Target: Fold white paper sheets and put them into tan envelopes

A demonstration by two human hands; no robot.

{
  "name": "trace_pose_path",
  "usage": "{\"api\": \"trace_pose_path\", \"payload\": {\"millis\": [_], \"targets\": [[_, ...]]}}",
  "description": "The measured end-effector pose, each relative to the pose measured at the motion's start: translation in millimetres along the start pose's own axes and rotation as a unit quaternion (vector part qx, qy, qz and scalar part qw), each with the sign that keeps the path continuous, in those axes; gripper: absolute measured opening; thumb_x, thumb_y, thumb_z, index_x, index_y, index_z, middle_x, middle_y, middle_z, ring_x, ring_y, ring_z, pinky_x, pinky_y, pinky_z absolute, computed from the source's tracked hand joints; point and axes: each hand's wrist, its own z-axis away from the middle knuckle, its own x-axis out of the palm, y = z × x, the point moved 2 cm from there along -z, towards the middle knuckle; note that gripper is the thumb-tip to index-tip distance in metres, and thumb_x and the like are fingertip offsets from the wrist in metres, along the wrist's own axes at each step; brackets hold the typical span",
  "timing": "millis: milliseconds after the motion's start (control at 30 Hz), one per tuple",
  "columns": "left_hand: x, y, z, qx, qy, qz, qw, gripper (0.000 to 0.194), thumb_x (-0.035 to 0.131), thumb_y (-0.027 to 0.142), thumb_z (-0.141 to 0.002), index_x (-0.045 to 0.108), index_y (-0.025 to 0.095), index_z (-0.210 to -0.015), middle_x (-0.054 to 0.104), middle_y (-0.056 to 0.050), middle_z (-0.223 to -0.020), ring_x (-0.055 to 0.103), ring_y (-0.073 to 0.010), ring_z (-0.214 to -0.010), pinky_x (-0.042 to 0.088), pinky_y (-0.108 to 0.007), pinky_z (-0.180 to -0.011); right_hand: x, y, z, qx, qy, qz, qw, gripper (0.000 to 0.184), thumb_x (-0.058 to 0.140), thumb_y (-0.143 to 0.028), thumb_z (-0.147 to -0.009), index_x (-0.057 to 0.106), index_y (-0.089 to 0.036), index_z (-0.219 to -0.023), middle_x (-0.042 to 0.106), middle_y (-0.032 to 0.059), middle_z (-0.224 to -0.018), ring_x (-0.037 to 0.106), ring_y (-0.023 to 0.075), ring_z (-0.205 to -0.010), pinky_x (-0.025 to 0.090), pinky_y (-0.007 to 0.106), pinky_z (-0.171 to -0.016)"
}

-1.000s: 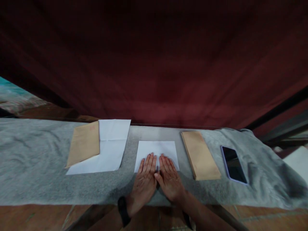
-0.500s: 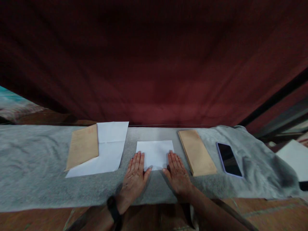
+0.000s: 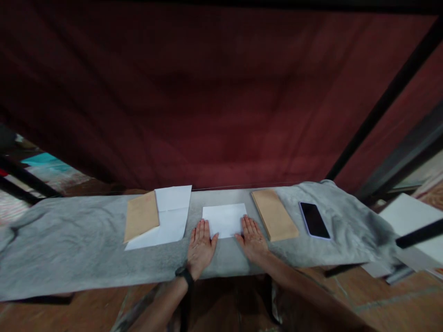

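Observation:
A small white sheet of paper (image 3: 224,220), perhaps folded, lies flat in front of me on a grey cloth. My left hand (image 3: 201,244) rests flat at its left edge, fingers stretched forward and thumb out. At the right edge my right hand (image 3: 253,240) lies flat the same way. To the right of that hand is a stack of brown envelopes (image 3: 275,215). Left of my hands, a brown envelope (image 3: 141,215) overlaps a larger white sheet (image 3: 173,216) with a crease across it.
The grey cloth (image 3: 79,249) covers a long narrow bench. A phone (image 3: 314,220) in a light purple case lies on its right part. Behind hangs a dark red curtain (image 3: 221,115). White boards or sheets (image 3: 411,219) stand beyond the right end, above a tiled floor (image 3: 398,295).
The view has shifted, so more of both bench ends shows. Both hands stay flat at the small sheet's sides, and the papers lie as before.

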Motion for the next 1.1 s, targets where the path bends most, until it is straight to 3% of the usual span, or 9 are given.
{"api": "trace_pose_path", "payload": {"millis": [167,267,333,400,567,800,1100], "targets": [[-3.8,-1,4,-0.042,-0.017,-0.023,0.999,0.065,0.032,0.042,-0.102,0.045,0.0,-0.15,0.043,-0.025,-0.156,0.042,-0.0326,-0.147,0.033,-0.051,-0.12,-1,-1,3,0.002,0.076,-0.026,0.997,0.069,0.023,-0.05,-0.107,0.045,-0.002,-0.152,0.043,0.0235,-0.156,0.044,0.0331,-0.145,0.035,0.053,-0.119],[-6.0,1,-4,-0.053,-0.026,-0.025,0.998,0.063,0.034,0.038,-0.101,0.044,0.0,-0.15,0.043,-0.027,-0.155,0.041,-0.0343,-0.147,0.033,-0.054,-0.119,-6,-10,-9,0.049,0.065,-0.032,0.996,0.071,0.019,-0.047,-0.108,0.05,0.003,-0.147,0.047,0.0267,-0.152,0.048,0.0344,-0.142,0.037,0.053,-0.118],[-7.4,8,-17,-0.027,-0.014,-0.012,0.999,0.062,0.034,0.036,-0.101,0.042,0.002,-0.152,0.043,-0.025,-0.156,0.039,-0.0335,-0.148,0.033,-0.055,-0.119,-10,-21,-24,0.07,0.054,-0.046,0.995,0.07,0.018,-0.047,-0.108,0.05,0.002,-0.147,0.047,0.0259,-0.153,0.048,0.0337,-0.143,0.036,0.053,-0.118],[-6.8,19,-33,0.006,-0.016,0.006,1.0,0.059,0.032,0.031,-0.101,0.04,0.004,-0.154,0.042,-0.023,-0.158,0.037,-0.0311,-0.15,0.034,-0.053,-0.12,-14,-36,-42,0.043,0.054,-0.078,0.995,0.066,0.018,-0.046,-0.109,0.049,-0.004,-0.15,0.045,0.0204,-0.156,0.044,0.0306,-0.146,0.033,0.051,-0.121],[7.4,37,-65,0.059,-0.075,0.034,0.995,0.059,0.031,0.016,-0.098,0.039,0.009,-0.156,0.039,-0.017,-0.162,0.033,-0.028,-0.152,0.032,-0.047,-0.122,-8,-60,-76,0.011,0.024,-0.135,0.991,0.059,0.017,-0.038,-0.11,0.05,-0.012,-0.15,0.049,0.0132,-0.155,0.039,0.0241,-0.149,0.029,0.048,-0.124],[28.9,40,-73,0.066,-0.086,0.041,0.993,0.06,0.037,0.018,-0.098,0.037,0.016,-0.158,0.035,-0.015,-0.164,0.028,-0.0313,-0.154,0.028,-0.053,-0.122,7,-53,-86,-0.011,0.004,-0.128,0.992,0.055,0.018,-0.032,-0.11,0.05,-0.012,-0.15,0.05,0.0125,-0.155,0.039,0.0217,-0.149,0.03,0.047,-0.123],[29.7,34,-74,0.051,-0.072,0.023,0.996,0.057,0.031,0.018,-0.1,0.04,0.013,-0.156,0.039,-0.014,-0.162,0.034,-0.0256,-0.152,0.03,-0.047,-0.123,12,-48,-86,0.003,0.008,-0.094,0.996,0.051,0.027,-0.036,-0.11,0.05,-0.017,-0.151,0.045,0.0099,-0.158,0.04,0.0228,-0.148,0.028,0.045,-0.123]]}}
